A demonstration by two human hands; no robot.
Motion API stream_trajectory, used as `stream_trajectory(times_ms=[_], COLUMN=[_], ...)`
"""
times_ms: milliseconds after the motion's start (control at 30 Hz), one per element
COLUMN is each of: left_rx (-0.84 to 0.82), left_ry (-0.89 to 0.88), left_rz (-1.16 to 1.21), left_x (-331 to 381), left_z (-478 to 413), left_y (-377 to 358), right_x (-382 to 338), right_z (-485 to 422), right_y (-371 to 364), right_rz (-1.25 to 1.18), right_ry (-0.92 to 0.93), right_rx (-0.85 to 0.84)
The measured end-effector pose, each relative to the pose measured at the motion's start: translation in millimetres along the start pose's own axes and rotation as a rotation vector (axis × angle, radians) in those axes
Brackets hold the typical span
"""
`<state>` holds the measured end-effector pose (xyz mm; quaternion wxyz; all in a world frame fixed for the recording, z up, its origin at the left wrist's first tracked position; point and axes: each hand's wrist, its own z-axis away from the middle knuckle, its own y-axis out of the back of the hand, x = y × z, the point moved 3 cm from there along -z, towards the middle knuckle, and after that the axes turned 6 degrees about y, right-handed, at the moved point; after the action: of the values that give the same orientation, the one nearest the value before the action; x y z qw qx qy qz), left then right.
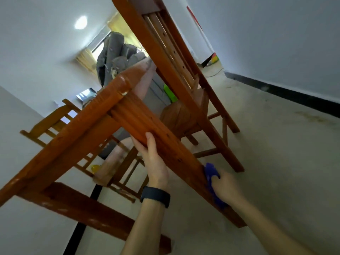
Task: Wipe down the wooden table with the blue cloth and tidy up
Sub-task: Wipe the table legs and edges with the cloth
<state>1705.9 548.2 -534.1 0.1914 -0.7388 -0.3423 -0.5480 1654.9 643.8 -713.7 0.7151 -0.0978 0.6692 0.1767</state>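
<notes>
A wooden chair (185, 74) with a slatted back fills the upper centre of the frame, tilted by the camera's angle. A second wooden chair (55, 118) sits at mid-left. Grey cushions (117, 57) pile up near a bright window with yellow curtains (117, 26). A round ceiling light (81, 22) glows at upper left. The concrete floor (276, 153) spreads across the right.

I saw the left hand (153, 159) gripping the table (77, 129) edge; the right hand (227, 186) pressed the cloth (211, 172) against it.
</notes>
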Motion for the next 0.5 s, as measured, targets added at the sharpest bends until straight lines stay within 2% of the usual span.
stream_trajectory(times_ms=[67,167,233,267,300,367,433,500], left_rx=[0.034,0.109,0.148,0.168,0.189,0.233,0.274,0.299], left_ry=[0.011,-0.007,-0.025,-0.017,-0.007,-0.006,-0.01,-0.007], left_rz=[0.01,-0.042,-0.063,-0.059,-0.055,-0.071,-0.095,-0.097], left_x=[-5.3,-9.4,-10.5,-12.0,-13.8,-17.7,-21.5,-25.0], left_z=[0.1,3.4,4.8,4.6,4.5,5.5,8.0,8.8], left_y=[-0.8,-5.6,-8.2,-9.2,-9.9,-14.3,-19.0,-17.6], right_x=[-38.4,-91.4,-86.2,-69.4,-43.2,32.0,109.7,162.8], right_z=[-0.6,9.6,17.6,19.7,20.4,12.4,4.9,3.8], right_y=[-3.9,-12.6,-23.8,-31.0,-37.6,-43.3,-31.4,-15.8], right_rz=[-0.104,-0.233,-0.202,-0.216,-0.242,-0.244,-0.157,-0.169], right_ry=[0.255,0.596,0.711,0.701,0.631,0.353,0.037,-0.214], right_rx=[0.122,0.215,0.306,0.329,0.35,0.346,0.221,0.033])
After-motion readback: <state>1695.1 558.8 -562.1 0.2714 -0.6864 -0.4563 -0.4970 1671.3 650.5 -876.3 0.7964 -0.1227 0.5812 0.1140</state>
